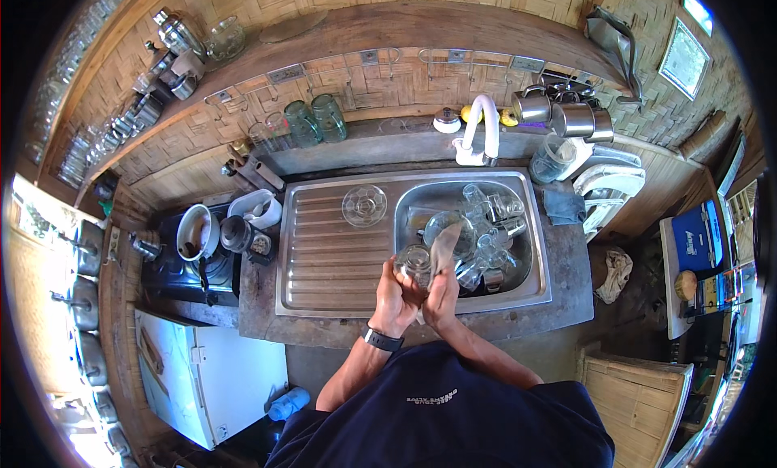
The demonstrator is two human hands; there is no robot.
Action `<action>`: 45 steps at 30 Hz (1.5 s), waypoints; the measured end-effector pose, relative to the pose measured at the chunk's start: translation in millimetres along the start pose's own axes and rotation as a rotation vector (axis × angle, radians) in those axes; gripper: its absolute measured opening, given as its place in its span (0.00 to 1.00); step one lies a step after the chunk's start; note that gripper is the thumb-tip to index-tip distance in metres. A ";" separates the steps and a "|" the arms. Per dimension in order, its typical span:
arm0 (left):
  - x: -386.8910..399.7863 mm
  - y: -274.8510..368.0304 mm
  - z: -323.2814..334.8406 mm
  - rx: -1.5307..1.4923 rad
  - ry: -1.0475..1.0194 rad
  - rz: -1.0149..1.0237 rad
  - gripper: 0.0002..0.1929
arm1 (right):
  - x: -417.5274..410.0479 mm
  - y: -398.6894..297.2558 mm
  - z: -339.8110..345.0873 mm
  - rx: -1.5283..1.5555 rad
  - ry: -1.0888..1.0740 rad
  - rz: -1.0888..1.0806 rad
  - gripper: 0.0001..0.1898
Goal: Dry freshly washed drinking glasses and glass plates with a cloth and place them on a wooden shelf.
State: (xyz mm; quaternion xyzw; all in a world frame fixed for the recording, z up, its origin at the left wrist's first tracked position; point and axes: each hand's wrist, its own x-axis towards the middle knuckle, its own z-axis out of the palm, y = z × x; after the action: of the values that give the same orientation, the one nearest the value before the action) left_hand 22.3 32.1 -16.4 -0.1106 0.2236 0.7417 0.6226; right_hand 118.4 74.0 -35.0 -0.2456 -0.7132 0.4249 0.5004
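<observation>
My left hand (396, 298) is closed around a clear glass vessel (414, 262), held at the near left edge of the sink basin. A beige cloth (446, 246) rises from my right hand (441, 295), which grips it against the right side of that glass. Beyond the hands, the steel sink basin (539, 249) holds a clear glass bowl (459, 228) and a heap of glasses and glass mugs (495, 249). A patterned glass dish (364, 205) rests on the ribbed steel drainboard (334, 255) at the left.
A white faucet (484, 128) curves over the basin's back. Green glass mugs (315, 121) stand on the ledge behind. Steel mugs (573, 119) hang at the back right. A grey cloth (563, 207) lies right of the basin. A pot (198, 231) and a French press (237, 234) stand at the left.
</observation>
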 end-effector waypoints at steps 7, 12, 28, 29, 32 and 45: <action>-14.1 -10.1 29.4 -0.043 0.235 0.147 0.19 | 23.6 -20.7 2.3 0.298 0.061 0.695 0.27; -5.0 -0.6 14.7 0.068 0.200 0.136 0.24 | -3.0 -14.1 -5.6 -0.119 -0.272 0.023 0.20; -8.2 6.0 -3.7 0.342 0.251 0.302 0.16 | 18.1 -3.6 -10.3 0.741 0.013 1.107 0.25; -4.9 11.5 -3.6 0.338 0.251 0.305 0.16 | 21.3 -3.4 -11.2 0.738 0.009 1.106 0.25; -3.2 34.8 -12.9 0.810 0.053 0.205 0.20 | 33.2 -18.2 -19.7 1.161 -0.014 1.176 0.23; -24.9 22.8 -4.0 0.857 -0.172 0.072 0.36 | 26.3 -13.3 -17.1 -0.028 -0.004 0.109 0.25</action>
State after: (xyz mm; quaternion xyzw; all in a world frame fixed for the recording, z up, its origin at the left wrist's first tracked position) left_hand 4.6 5.6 -4.4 0.2278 0.4621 0.6098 0.6023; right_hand 125.1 93.7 -8.0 -0.2902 -0.7057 0.4419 0.4716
